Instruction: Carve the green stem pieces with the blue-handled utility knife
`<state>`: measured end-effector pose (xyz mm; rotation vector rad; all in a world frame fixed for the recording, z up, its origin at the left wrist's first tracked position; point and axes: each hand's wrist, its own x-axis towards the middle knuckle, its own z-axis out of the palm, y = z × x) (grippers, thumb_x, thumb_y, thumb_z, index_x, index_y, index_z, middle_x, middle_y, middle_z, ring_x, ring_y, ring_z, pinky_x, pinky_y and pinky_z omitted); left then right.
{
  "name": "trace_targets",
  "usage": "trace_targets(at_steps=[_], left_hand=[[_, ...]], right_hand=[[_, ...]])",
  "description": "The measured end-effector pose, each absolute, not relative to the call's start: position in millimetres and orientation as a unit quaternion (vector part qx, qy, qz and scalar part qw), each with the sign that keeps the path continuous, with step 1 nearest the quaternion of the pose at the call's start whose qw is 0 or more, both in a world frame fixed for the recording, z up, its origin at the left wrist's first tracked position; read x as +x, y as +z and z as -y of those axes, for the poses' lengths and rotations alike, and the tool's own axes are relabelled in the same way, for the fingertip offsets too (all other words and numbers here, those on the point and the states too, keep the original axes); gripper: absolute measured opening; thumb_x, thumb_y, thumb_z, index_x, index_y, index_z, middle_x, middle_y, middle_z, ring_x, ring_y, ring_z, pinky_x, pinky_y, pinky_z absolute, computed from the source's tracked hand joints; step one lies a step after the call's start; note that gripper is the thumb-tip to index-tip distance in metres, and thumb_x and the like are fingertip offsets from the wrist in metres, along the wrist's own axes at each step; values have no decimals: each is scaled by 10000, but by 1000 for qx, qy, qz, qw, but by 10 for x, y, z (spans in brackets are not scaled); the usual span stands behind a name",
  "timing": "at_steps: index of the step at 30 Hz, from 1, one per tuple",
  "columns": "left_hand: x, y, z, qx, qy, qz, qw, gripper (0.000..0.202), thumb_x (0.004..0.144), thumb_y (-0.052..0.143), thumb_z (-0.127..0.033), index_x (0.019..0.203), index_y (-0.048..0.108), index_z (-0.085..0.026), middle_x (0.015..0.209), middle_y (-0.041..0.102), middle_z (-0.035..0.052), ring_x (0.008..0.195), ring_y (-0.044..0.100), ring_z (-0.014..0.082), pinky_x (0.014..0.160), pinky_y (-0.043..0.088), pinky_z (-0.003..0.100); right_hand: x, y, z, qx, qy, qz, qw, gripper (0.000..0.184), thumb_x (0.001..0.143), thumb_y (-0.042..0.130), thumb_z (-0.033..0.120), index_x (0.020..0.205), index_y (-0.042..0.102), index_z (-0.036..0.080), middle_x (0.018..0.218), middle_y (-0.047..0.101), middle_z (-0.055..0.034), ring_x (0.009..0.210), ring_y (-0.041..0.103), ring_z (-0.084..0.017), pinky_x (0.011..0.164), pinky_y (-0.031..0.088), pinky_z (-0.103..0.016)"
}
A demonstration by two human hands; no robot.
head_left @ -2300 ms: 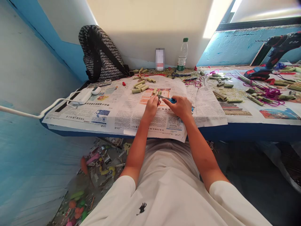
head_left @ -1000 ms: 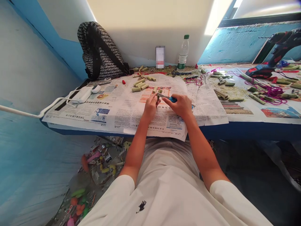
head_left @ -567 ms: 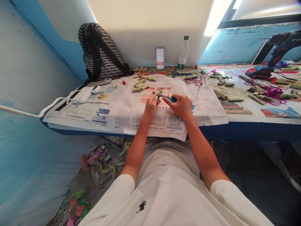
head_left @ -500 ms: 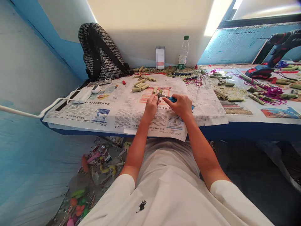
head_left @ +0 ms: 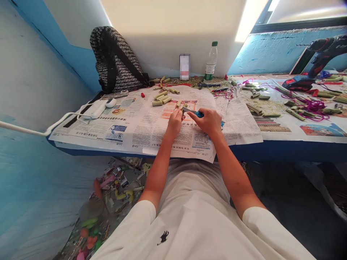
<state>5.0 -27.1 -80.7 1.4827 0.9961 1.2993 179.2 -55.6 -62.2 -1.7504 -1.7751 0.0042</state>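
Note:
My left hand [head_left: 175,121] is closed around a short green stem piece [head_left: 185,107], whose upper end sticks out past the fingers. My right hand [head_left: 210,121] grips the blue handle of a knife [head_left: 199,114]. The knife's blade points left and lies against the stem piece. Much of the stem piece is hidden by my left fingers. Just beyond my hands, several cut stem pieces [head_left: 162,98] lie on the newspaper [head_left: 146,122].
A patterned backpack [head_left: 119,61] leans at the back left, near a white power strip [head_left: 96,108]. A phone [head_left: 184,66] and a bottle [head_left: 210,61] stand against the wall. A cordless drill [head_left: 309,68], purple string [head_left: 316,105] and more stems are at right.
The knife blade and my right thumb have shifted very slightly against the stem piece. Both hands keep their holds; nothing else visibly moves.

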Motion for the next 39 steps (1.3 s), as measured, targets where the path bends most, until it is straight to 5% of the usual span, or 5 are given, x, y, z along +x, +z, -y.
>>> trace_targets(at_steps=[23,30,39], left_hand=[[78,-751,309,566,538,-415,468,291,1062,441,-214,804,572,-181,685,444,-20,616,352,113,633,291,282],[68,-744,340,555,547,-414,471,308,1022,426,-185,978,729,-156,715,511,13,641,368,130,654,340,284],[43,-853,272,576,541,-411,454,313,1077,425,-269,1083,720,-164,776,520,22,669,398,139,647,330,299]], right_hand=[[1786,-611,539,-672,2,666,324,700,964,507,876,720,611,228,749,683,-113,705,577,-235,655,279,-342],[1845,-591,512,-697,-5,625,352,653,994,501,824,725,593,236,703,634,-92,656,525,-218,635,270,-342],[1846,-617,563,-659,-10,674,333,661,1004,474,827,723,575,237,684,626,-83,660,532,-214,633,254,-344]])
